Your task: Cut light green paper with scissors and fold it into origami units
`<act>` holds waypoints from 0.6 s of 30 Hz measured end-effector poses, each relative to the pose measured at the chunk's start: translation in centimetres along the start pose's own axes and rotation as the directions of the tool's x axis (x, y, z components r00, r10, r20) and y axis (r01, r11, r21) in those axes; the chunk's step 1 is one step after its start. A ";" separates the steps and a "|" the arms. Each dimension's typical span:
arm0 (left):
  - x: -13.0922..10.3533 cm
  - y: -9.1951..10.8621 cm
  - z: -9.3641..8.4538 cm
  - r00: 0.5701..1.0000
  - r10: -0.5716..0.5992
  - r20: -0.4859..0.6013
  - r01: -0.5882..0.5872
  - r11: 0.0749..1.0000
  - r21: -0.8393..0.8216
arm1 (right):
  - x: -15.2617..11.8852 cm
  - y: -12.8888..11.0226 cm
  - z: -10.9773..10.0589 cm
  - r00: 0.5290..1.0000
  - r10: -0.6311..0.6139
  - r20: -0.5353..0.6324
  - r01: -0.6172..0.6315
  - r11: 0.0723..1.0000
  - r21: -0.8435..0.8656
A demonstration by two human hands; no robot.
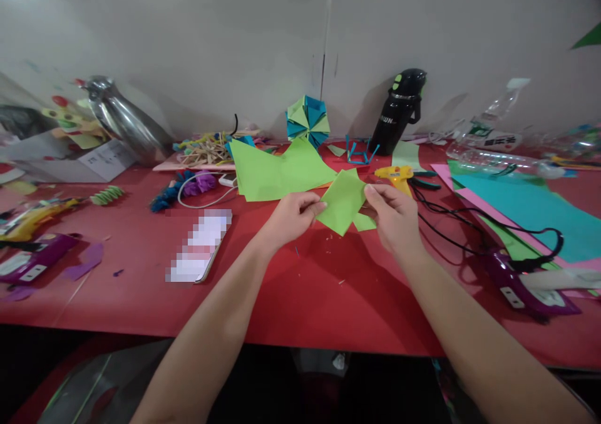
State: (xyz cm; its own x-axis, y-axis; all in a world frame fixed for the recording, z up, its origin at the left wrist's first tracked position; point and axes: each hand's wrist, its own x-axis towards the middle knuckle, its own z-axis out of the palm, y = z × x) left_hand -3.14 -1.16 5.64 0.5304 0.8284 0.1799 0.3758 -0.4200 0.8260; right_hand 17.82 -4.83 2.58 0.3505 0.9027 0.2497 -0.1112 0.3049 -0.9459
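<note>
While a green square (344,203) is pinched between the fingers of the left hand (293,217) and right hand (395,218), an apparently finished ball (308,121) is seen beyond them; the square seems left largely flat.

A flask (395,118) stands behind the held paper (342,202), a phone (205,247) left of it on the table (305,311).

The small lime-green square of paper (344,202) looks matt and smooth, like the large lime-green paper sheet (284,175); the tall silver metal jug (124,118) shines, the black cylindrical bottle (391,123) is glossy, the standing clear plastic bottle (491,116) shiny, the flat red tabletop (300,305) smooth with a faint sheen
</note>
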 end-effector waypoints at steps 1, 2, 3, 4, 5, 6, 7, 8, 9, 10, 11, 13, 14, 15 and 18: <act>0.0 -0.1 0.0 1.000 -0.006 0.005 0.006 1.000 0.001 | 0.0 0.1 0.0 1.000 0.010 0.016 -0.010 1.000 -0.006; 0.1 -0.3 0.0 1.000 -0.006 -0.003 0.006 1.000 0.007 | 0.0 0.1 0.0 0.999 0.020 0.031 -0.020 1.000 -0.011; 0.2 -0.4 0.0 1.000 0.000 -0.016 0.000 1.000 0.019 | -0.1 0.1 0.0 0.999 0.031 0.043 -0.030 0.999 -0.011; 0.2 -0.5 0.1 0.999 0.008 -0.034 -0.007 0.999 0.032 | -0.1 0.0 -0.1 0.998 0.043 0.053 -0.042 0.999 -0.005; 0.3 -0.7 0.1 0.999 0.013 -0.047 -0.012 0.999 0.035 | -0.1 -0.1 -0.1 0.997 0.053 0.060 -0.053 0.999 0.005; 0.3 -0.8 0.2 0.998 0.010 -0.055 -0.008 1.000 0.027 | -0.1 -0.1 -0.1 0.996 0.061 0.063 -0.062 0.998 0.016; 0.4 -0.8 0.2 0.999 -0.004 -0.054 0.004 1.000 0.010 | -0.1 -0.2 -0.1 0.996 0.067 0.065 -0.069 0.997 0.026; 0.4 -0.9 0.2 0.998 -0.023 -0.053 0.023 1.000 -0.009 | -0.1 -0.3 0.0 0.995 0.074 0.066 -0.076 0.997 0.031; 0.4 -0.9 0.2 0.998 -0.040 -0.054 0.039 0.999 -0.020 | -0.1 -0.3 0.0 0.994 0.085 0.068 -0.087 0.996 0.030; 0.4 -1.0 0.1 0.997 -0.049 -0.059 0.048 0.999 -0.018 | 0.0 -0.3 0.0 0.992 0.100 0.071 -0.102 0.995 0.025; 0.4 -1.0 0.1 0.997 -0.048 -0.066 0.048 0.999 0.000 | 0.1 -0.3 0.0 0.990 0.118 0.080 -0.119 0.993 0.018; 0.3 -1.0 -0.1 0.996 -0.029 -0.080 0.033 0.998 0.052 | 0.2 -0.2 0.2 0.979 0.158 0.127 -0.160 0.987 0.009; 0.3 -0.9 -0.2 0.997 -0.017 -0.081 0.023 0.997 0.075 | 0.3 -0.1 0.3 0.973 0.171 0.155 -0.175 0.985 0.009; 0.3 -0.9 -0.3 0.997 -0.007 -0.076 0.014 0.996 0.092 | 0.3 -0.1 0.4 0.969 0.178 0.174 -0.182 0.983 0.006; 0.2 -0.6 -0.4 1.000 0.002 -0.011 -0.001 0.994 0.109 | 0.1 -0.2 0.8 0.976 0.152 0.154 -0.147 0.988 -0.043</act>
State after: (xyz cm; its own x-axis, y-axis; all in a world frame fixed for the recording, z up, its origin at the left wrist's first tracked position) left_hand -3.56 -0.64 5.35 0.5227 0.8316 0.1878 0.4558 -0.4587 0.7628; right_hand 17.18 -4.53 2.91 0.1817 0.9744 0.1321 -0.1217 0.1556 -0.9803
